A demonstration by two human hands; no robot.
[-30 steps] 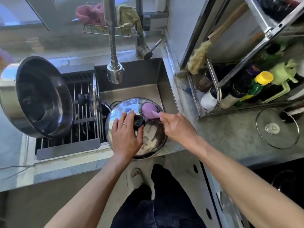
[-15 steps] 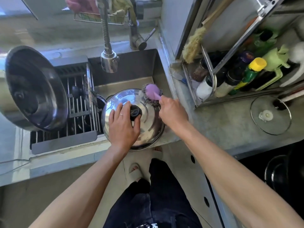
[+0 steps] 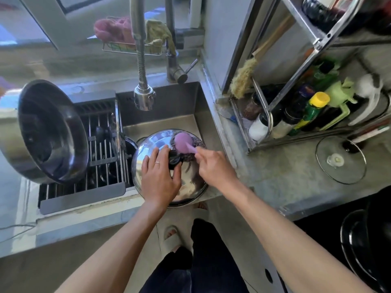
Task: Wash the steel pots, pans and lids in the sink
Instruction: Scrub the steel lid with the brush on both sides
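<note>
Steel lid (image 3: 190, 182) sits tilted over the sink's (image 3: 160, 121) front edge. Left hand (image 3: 160, 178) lies spread on the dome, fingers beside the black knob (image 3: 174, 160); right hand (image 3: 213, 168) pinches a purple scrubber (image 3: 183, 142) just beyond that grip. Hard scrubbing could slide the wet lid from under the flat palm.
</note>
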